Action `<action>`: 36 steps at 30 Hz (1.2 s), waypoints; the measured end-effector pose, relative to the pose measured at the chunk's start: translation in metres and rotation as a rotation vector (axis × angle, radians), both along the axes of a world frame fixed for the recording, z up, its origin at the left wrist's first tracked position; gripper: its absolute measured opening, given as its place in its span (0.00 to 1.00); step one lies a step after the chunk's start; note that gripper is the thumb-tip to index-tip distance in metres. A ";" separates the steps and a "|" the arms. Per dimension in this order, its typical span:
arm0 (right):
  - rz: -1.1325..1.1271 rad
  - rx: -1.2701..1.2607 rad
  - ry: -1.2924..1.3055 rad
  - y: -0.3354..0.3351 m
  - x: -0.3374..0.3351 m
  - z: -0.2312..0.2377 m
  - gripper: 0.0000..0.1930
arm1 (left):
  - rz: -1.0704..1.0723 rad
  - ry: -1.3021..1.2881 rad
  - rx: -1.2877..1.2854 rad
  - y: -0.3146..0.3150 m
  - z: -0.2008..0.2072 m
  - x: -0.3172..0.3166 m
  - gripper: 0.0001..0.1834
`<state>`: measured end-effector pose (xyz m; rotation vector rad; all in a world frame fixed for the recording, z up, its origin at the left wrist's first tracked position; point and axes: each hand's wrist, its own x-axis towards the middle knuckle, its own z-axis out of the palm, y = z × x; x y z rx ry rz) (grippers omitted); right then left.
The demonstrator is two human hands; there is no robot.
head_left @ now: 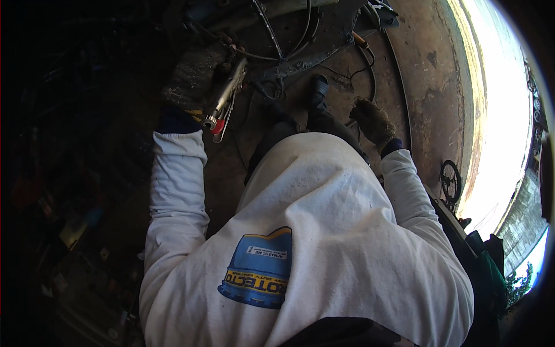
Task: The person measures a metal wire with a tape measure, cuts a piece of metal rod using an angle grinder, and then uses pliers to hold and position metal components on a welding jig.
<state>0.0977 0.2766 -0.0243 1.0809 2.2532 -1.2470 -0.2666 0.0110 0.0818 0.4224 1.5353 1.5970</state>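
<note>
My left hand [193,78], in a dark work glove, reaches forward into shadow at the upper left. Right beside its thumb side is a pair of silver locking pliers [227,92] with a red release lever, lying along the hand. The dark hides the fingers, so whether they grip the pliers cannot be told. My right hand [374,122], in a brownish knit glove, is held low to the right of my legs with its fingers curled. A short greyish piece shows by its fingertips; what the hand holds, if anything, cannot be made out.
A dark metal frame [300,65] with cables and thin rods spans the top. An orange-brown handle [359,40] on a black cable hangs at its right. Cables [399,87] run over the stained floor [430,110]. A spoked wheel [450,181] stands at the right.
</note>
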 end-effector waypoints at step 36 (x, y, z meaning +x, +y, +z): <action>-0.028 -0.056 0.032 -0.007 -0.004 -0.011 0.18 | -0.010 0.069 -0.055 0.011 0.006 0.001 0.07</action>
